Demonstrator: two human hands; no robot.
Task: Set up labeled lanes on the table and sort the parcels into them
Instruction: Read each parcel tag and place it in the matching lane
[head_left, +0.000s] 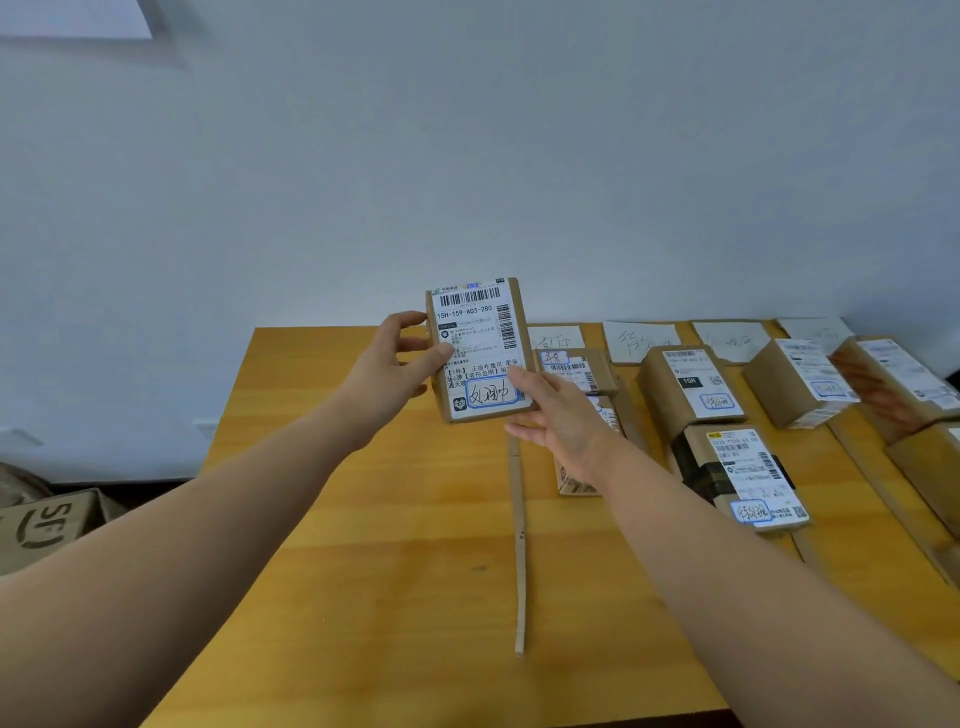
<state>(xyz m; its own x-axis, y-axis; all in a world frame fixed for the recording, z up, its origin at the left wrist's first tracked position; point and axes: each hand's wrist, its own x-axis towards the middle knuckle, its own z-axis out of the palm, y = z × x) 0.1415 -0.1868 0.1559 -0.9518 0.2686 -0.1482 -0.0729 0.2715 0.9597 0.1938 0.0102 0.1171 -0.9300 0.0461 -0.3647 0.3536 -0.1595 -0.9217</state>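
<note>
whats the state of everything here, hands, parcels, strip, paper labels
held parcel, up off the table, upright, shipping label facing the camera
left hand, grips the held parcel's left edge
right hand, holds its lower right corner, thumb on the front
cardboard strip, lying flat on the table, as a lane divider
paper lane labels, flat along the far edge
sorted parcels, resting in lanes, labels up

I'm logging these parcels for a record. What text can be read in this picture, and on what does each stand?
"15H-159-A03-280": label of the held parcel.
"EMS": top of that same label.
"15H": black patch on the lying parcel.
"SF": floor box.
Handwritten lane papers, blue-framed notes and finer print: too blurred to read.
</note>
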